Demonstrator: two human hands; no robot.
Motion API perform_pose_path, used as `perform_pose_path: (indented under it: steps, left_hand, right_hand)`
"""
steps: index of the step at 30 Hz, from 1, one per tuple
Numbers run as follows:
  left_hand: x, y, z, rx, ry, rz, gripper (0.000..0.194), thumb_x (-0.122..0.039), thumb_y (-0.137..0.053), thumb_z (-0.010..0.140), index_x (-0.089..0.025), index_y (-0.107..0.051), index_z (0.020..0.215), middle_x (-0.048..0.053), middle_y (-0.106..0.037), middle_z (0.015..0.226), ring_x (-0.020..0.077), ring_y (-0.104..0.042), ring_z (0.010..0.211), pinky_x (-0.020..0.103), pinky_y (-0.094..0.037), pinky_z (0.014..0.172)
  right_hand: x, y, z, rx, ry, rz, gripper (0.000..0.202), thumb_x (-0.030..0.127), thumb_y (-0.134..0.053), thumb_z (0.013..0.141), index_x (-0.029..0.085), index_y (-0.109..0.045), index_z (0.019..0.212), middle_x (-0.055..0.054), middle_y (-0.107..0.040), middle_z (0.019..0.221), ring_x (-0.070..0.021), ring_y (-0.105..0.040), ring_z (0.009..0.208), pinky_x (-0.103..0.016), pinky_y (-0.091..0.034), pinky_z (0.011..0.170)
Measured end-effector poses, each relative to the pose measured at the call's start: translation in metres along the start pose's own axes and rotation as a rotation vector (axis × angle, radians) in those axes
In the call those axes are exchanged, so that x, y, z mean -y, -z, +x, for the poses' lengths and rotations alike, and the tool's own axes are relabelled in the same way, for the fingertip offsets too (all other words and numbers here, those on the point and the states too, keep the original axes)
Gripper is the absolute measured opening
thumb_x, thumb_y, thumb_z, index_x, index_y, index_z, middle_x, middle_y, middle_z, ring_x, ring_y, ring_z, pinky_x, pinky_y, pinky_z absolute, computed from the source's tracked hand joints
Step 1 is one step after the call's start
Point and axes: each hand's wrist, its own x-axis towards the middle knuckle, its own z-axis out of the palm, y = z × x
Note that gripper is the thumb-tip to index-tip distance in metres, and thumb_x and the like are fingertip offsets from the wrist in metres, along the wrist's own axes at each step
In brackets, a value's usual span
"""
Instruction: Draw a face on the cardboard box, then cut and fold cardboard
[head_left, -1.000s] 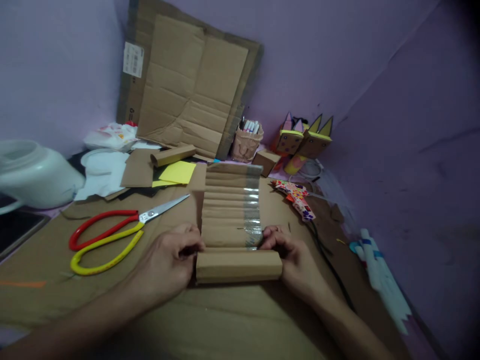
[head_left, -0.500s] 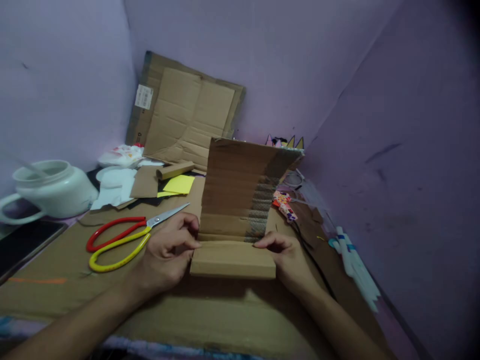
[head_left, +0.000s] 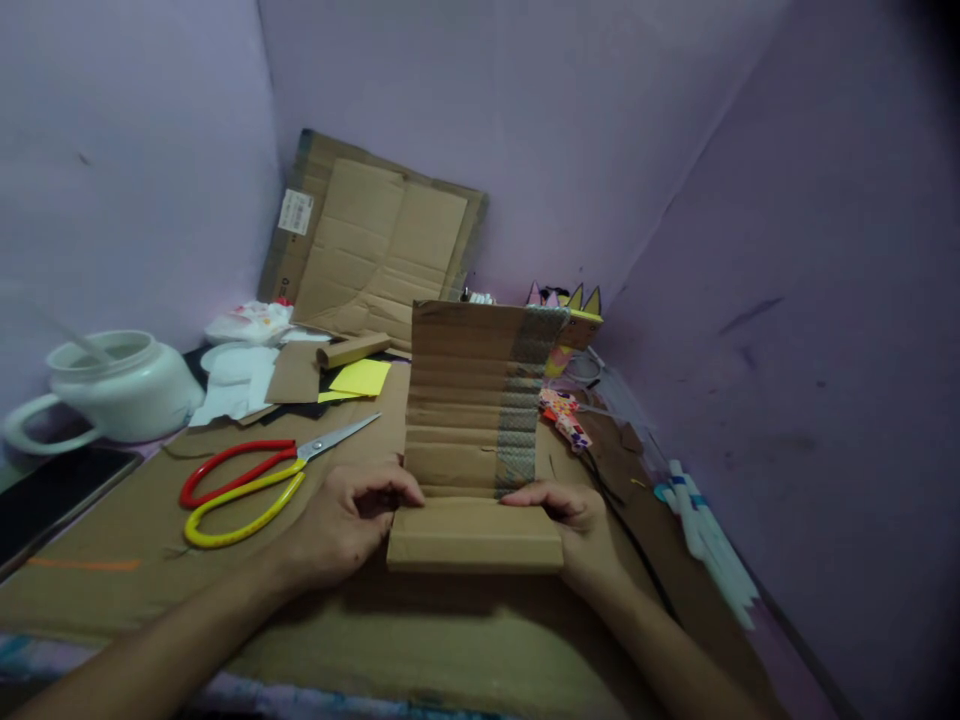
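Scissors (head_left: 300,458) lie on the worktop (head_left: 315,625) left of centre in the frame, near the left hand (head_left: 349,525) but apart from it. That hand pinches the left end of the cardboard (head_left: 454,405), its fingertips on the crease at the top of the fold (head_left: 474,535). The fold lies at lower centre, between both hands, its long axis running left to right from one to the other. From this crease the ridged sheet rises toward mid-frame, beyond the fingers, its ridges parallel to the fold. The right hand (head_left: 581,525) grips the right end, one finger laid inward along the crease, so it seems to reach closer to the fold's middle than the left. Past the sheet's right edge lies a glue gun (head_left: 566,418).
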Motion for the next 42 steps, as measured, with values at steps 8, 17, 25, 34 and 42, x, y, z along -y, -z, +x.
perform_pose_path:
  steps: [8, 17, 25, 34, 42]
  left_hand:
    - [-0.002, 0.006, 0.004, 0.014, 0.03, -0.009, 0.014, -0.018, -0.06, 0.072, -0.018, -0.07, 0.062, 0.001, -0.062, 0.068, 0.0161, -0.06, 0.068, 0.027, -0.046, 0.062]
    - [-0.005, 0.013, 0.002, 0.262, 0.018, -0.041, 0.018, -0.012, -0.057, 0.068, -0.021, -0.07, 0.058, -0.003, -0.061, 0.061, 0.0118, -0.058, 0.061, 0.02, -0.042, 0.058]
    - [-0.002, 0.005, 0.0, 0.365, 0.018, 0.032, 0.021, -0.014, -0.052, 0.071, -0.021, -0.069, 0.062, -0.001, -0.064, 0.063, 0.0136, -0.06, 0.063, 0.021, -0.044, 0.059]
    - [-0.017, 0.005, 0.007, 0.408, 0.148, -0.025, 0.018, -0.016, -0.055, 0.068, -0.017, -0.068, 0.056, 0.0, -0.06, 0.059, 0.0138, -0.057, 0.059, 0.023, -0.043, 0.055]
    - [-0.02, 0.004, 0.008, 0.406, 0.2, -0.043, 0.016, -0.021, -0.058, 0.067, -0.017, -0.066, 0.054, 0.001, -0.062, 0.06, 0.0145, -0.057, 0.059, 0.025, -0.042, 0.056]
  right_hand:
    - [0.005, -0.002, 0.003, 0.142, -0.041, 0.028, 0.009, 0.026, -0.071, 0.068, 0.021, -0.076, 0.073, -0.005, -0.074, 0.073, -0.019, -0.069, 0.066, -0.028, -0.055, 0.06]
    - [0.003, 0.044, 0.034, -0.153, -0.307, 0.659, 0.01, 0.03, -0.068, 0.068, 0.026, -0.064, 0.076, 0.0, -0.073, 0.082, -0.0195, -0.068, 0.086, -0.038, -0.05, 0.088]
    - [0.013, 0.027, 0.024, 0.177, -0.556, 0.662, 0.035, 0.054, -0.053, 0.07, 0.023, -0.068, 0.073, -0.008, -0.074, 0.084, -0.0261, -0.068, 0.091, -0.043, -0.051, 0.084]
    - [0.014, 0.035, 0.012, 0.446, -0.587, 0.712, 0.055, 0.042, -0.084, 0.05, 0.023, -0.072, 0.101, -0.004, -0.073, 0.098, -0.0176, -0.069, 0.081, -0.025, -0.053, 0.069]
    - [0.016, 0.027, 0.013, 0.572, -0.524, 0.509, 0.066, 0.033, -0.083, 0.056, 0.022, -0.061, 0.118, -0.003, -0.069, 0.109, -0.0172, -0.065, 0.095, -0.025, -0.05, 0.081]
